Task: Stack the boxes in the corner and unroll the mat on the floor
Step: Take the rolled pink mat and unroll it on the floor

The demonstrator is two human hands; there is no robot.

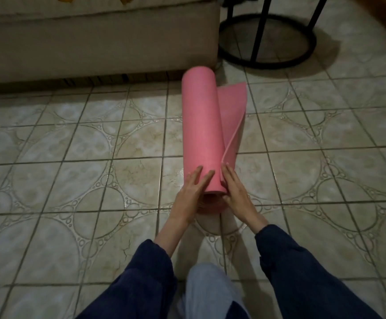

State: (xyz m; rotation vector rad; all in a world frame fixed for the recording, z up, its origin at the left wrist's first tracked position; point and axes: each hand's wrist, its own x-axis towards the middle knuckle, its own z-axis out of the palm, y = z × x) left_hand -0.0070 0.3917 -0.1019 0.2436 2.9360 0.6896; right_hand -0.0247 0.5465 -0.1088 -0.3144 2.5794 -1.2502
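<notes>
The person is crouching over a pink mat [201, 137] that is lying rolled on the tiled floor [72, 157], its long axis running away from them toward the sofa [95, 38], with a loose flap peeling off along its right side. The left hand [191, 189] is resting on the near end of the roll with straight, released fingers pressing on top; the right hand [235, 189] is lying against the right flank where the flap begins, fingers also extended, thumb at the open end, and neither grip is clenching the foam. Judging from this, the unrolling is only just starting. To do it well, the right hand should be pinning the free edge flat against the floor while the left is pushing the roll leftward, keeping pressure even along the length so it is not skewing; working from nearer the middle may be helping, since both hands are sitting at the near end. The black stand [265, 38] is standing to the right of the sofa, beyond the mat. No boxes are showing in view
</notes>
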